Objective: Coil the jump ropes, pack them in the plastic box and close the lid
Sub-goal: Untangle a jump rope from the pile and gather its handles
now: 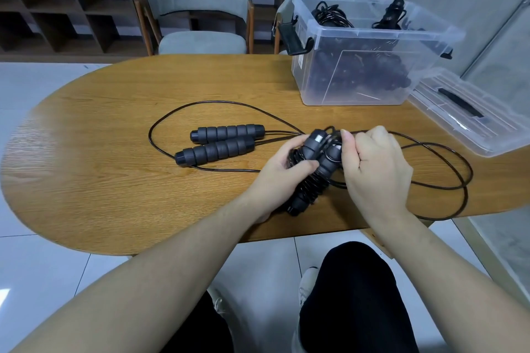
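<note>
Both hands hold one black jump rope bundle (314, 178) above the table's near edge. My left hand (282, 178) grips its two foam handles, with cord wound around them. My right hand (372, 169) pinches the cord at the top of the handles. A second jump rope lies uncoiled on the table: its two grey foam handles (220, 142) lie side by side to the left, and its thin black cord (447, 163) loops wide to the right. The clear plastic box (358, 66) stands open at the back right with several coiled ropes inside. Its lid (470, 114) lies beside it.
The wooden oval table (114, 180) has two grey chairs (198, 8) behind it. Dark shelving stands at the back left. A pale wall and glass panel run along the right. My knees show below the table edge.
</note>
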